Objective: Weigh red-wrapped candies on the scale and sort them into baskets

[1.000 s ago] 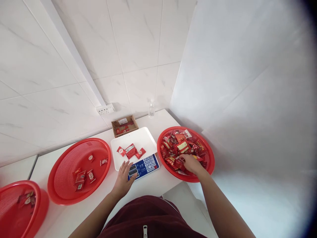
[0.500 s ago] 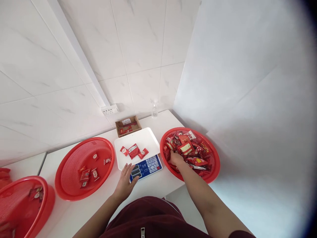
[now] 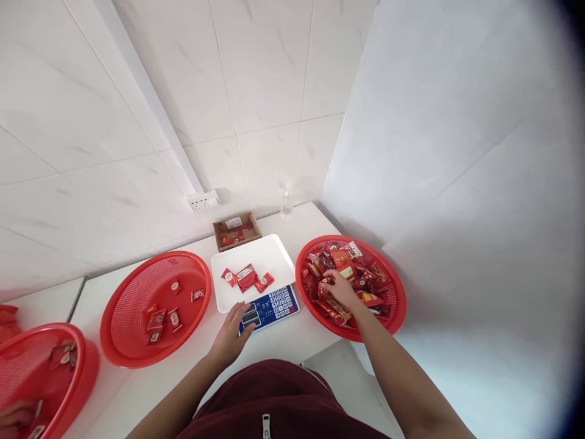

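Note:
My right hand (image 3: pixel 342 289) reaches into the right red basket (image 3: pixel 397 317), which holds many red snack packets (image 3: pixel 340 258). Its fingers are bent and closed at the packets; what lies between the fingertips is too small to make out. My left hand (image 3: pixel 231 334) has its fingers stretched out at the left end of a digital scale's blue keypad panel (image 3: pixel 269 310), holding nothing. On the scale's white tray (image 3: pixel 269 251) lie a larger red packet (image 3: pixel 247 278) and two small ones, a left one (image 3: pixel 229 277) and a right one (image 3: pixel 264 282).
A left red basket (image 3: pixel 109 341) holds several small packets. At the lower left, another person's hand (image 3: pixel 18 414) is inside a further red basket (image 3: pixel 89 372). Behind the scale stand a cardboard box (image 3: pixel 237 231) and a clear bottle (image 3: pixel 286 204). A wall socket (image 3: pixel 203 200) is above the table.
My right hand has shifted a little right and up within the basket, and packets around it have moved. My left hand has barely moved. The other person's hand shows more clearly.

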Demonstrator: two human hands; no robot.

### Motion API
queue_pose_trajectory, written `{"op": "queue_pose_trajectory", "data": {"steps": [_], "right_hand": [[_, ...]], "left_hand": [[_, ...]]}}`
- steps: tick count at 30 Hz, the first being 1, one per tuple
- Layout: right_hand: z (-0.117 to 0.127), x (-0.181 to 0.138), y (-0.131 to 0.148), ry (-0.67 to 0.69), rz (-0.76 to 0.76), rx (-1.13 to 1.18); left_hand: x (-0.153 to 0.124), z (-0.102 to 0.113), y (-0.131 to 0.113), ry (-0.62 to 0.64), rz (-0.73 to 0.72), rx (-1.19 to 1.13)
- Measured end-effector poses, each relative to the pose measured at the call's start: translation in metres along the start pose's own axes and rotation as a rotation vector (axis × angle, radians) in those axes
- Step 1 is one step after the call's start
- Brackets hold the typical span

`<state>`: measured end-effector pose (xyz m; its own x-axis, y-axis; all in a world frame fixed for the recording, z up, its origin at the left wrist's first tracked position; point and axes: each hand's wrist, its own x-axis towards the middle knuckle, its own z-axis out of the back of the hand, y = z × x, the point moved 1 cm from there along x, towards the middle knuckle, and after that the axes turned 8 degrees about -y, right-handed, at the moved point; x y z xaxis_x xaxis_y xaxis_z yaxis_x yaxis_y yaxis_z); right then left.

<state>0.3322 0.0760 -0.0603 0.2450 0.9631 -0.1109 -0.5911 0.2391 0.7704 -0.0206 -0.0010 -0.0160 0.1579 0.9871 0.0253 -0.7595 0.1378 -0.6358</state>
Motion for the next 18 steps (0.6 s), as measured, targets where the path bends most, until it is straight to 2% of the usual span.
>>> {"op": "queue_pose_trajectory", "data": {"steps": [4,6,8,11,14,16,18], "right_hand": [[0.023,-0.011,0.01,-0.081,-0.074,0.304],[0.031,-0.017,0.02,-0.096,-0.157,0.469],[0.032,-0.025,0.035,-0.075,-0.232,0.637],[0.021,-0.041,0.061,0.03,-0.261,0.791],[-0.001,-0.06,0.085,0.211,-0.188,0.808],[-0.018,-0.072,0.095,0.333,-0.154,0.785],[-0.033,-0.082,0.099,0.399,-0.167,0.757]], "left_hand": [[0.009,-0.002,-0.012,0.029,0.013,-0.097],[0.018,-0.005,-0.028,0.079,0.056,-0.214],[0.029,-0.01,-0.05,0.164,0.158,-0.4],[0.043,-0.019,-0.082,0.317,0.406,-0.817],[0.048,-0.028,-0.097,0.468,0.619,-1.194],[0.047,-0.032,-0.094,0.465,0.698,-1.271],[0.042,-0.033,-0.084,0.378,0.714,-1.236]]}}
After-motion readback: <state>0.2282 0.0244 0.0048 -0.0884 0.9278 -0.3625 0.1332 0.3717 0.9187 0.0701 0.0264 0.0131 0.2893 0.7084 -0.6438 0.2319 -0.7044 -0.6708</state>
